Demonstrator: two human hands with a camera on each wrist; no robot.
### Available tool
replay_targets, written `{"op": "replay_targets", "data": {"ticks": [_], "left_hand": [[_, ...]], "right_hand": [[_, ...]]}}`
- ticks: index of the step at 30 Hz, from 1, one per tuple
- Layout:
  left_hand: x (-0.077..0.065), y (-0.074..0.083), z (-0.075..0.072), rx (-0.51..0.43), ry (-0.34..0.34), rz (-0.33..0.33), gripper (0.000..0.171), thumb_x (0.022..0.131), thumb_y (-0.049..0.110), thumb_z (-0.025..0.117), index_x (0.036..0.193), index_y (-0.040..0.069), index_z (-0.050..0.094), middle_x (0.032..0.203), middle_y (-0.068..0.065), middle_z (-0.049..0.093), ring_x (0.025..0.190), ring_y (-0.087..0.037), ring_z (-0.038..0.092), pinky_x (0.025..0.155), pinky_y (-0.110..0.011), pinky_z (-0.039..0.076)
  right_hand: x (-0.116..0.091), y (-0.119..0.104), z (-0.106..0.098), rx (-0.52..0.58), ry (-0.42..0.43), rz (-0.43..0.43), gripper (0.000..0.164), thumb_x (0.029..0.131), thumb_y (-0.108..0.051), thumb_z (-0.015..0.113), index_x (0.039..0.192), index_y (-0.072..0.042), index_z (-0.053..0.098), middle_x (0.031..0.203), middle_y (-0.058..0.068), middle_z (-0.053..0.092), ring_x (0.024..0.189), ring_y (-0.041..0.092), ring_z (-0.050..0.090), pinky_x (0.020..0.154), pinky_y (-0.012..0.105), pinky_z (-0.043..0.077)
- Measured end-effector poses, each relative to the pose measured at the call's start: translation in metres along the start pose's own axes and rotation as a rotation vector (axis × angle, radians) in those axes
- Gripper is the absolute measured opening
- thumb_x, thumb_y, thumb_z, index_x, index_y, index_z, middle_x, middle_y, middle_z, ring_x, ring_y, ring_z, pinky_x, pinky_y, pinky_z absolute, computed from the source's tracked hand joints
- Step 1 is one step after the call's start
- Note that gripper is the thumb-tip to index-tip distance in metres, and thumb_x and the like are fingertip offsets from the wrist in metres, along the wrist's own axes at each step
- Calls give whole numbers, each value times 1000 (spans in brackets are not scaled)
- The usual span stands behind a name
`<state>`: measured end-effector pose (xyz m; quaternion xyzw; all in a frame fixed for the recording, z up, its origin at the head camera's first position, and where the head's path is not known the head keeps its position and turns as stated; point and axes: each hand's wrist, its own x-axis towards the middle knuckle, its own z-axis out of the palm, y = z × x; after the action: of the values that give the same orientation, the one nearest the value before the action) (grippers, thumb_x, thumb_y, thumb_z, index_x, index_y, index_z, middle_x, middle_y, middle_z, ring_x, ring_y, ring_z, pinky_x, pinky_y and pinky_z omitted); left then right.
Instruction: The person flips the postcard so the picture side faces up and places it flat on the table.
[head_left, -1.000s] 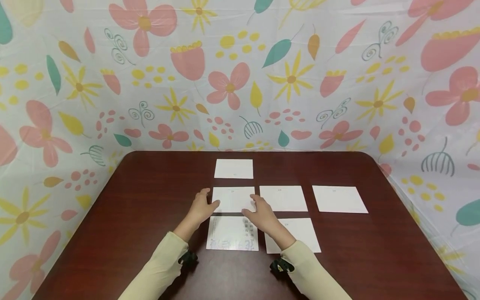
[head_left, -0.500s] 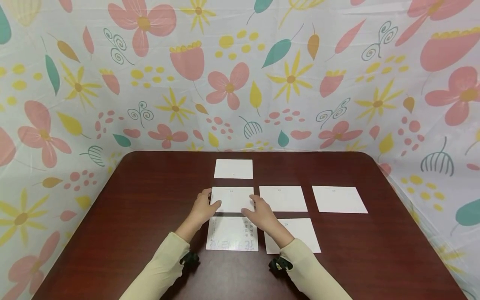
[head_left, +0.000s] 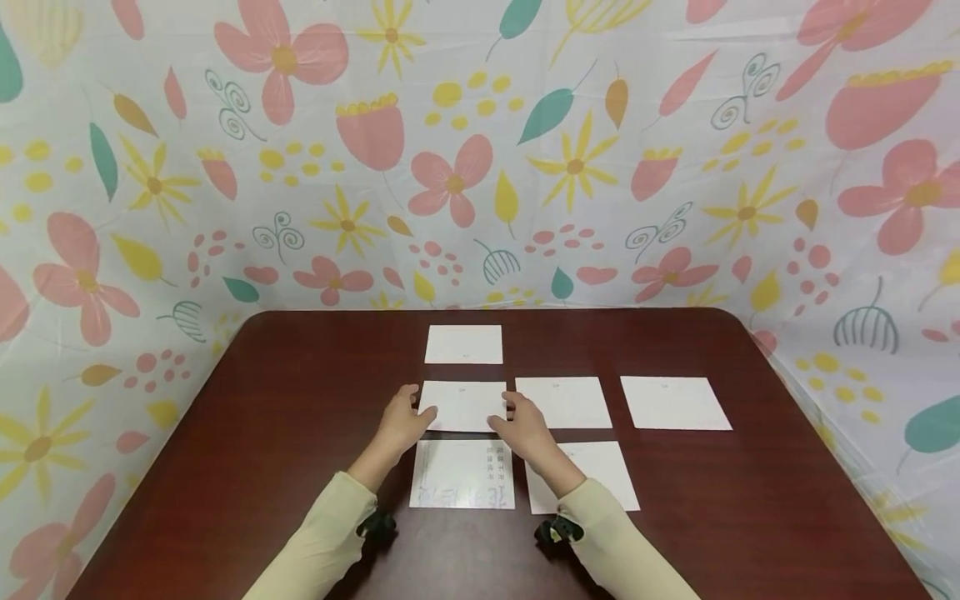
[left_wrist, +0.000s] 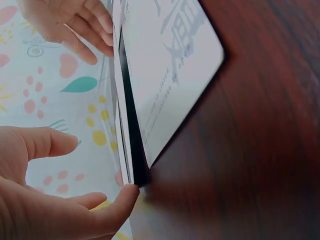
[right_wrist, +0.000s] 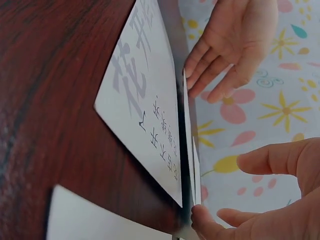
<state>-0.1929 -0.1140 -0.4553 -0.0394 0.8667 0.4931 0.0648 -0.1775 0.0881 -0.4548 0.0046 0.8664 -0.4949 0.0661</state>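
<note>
A white card with a tiny mark near its far edge lies mid-table, between both hands. At its left side is my left hand, fingertips touching the edge and thumb held above, apart from the fingers. My right hand mirrors this at the right edge; its fingertip meets the card's corner in the right wrist view, thumb raised. Nearer to me lies a printed card with large grey characters and smaller dark writing; no hand touches it. Under my right forearm, a further white card is partly covered.
More white cards lie flat on the dark red-brown table: a far card, a card just right of my right hand, and a card farther right. A flowered cloth hangs behind the table.
The head view has shifted slightly, so the table and cards appear a little lower. Both hands keep their places at the sides of the same card.
</note>
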Motion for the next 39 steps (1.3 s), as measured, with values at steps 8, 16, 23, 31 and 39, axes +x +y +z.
{"op": "replay_targets", "data": {"ticks": [8,16,23,31,39], "left_hand": [[0,-1,-2,-16,29,14,54,89,7,60,134,-16,41,124,-32,53,113,-42,55,92,-49,48],[-1,-2,-9,-46,59,26,44,86,-1,58,126,-17,50,107,-25,59,92,-28,60,76,-36,52],[1,-3,-13,-28,100,47,30,84,-4,60,113,-10,61,93,-15,62,85,-24,59,71,-32,51],[2,-2,-17,-59,121,88,26,85,-4,61,111,-6,62,85,-12,60,72,-19,58,63,-31,51],[2,-1,-18,-104,137,69,17,87,-4,59,102,-8,64,82,-12,60,69,-16,59,63,-31,55]], "right_hand": [[2,1,-1,46,36,10,54,89,-6,60,136,13,42,128,27,52,114,39,54,88,45,51],[7,1,-3,84,91,14,47,84,1,55,129,14,50,113,22,58,104,33,58,87,40,51],[9,1,-9,123,108,17,41,84,0,55,124,11,55,107,18,59,100,29,58,82,37,51],[13,5,-16,175,168,14,31,87,-1,55,116,6,61,99,15,61,91,26,61,68,30,51],[15,3,-19,279,181,48,24,88,0,58,111,6,63,92,14,61,77,18,63,69,29,55]]}}
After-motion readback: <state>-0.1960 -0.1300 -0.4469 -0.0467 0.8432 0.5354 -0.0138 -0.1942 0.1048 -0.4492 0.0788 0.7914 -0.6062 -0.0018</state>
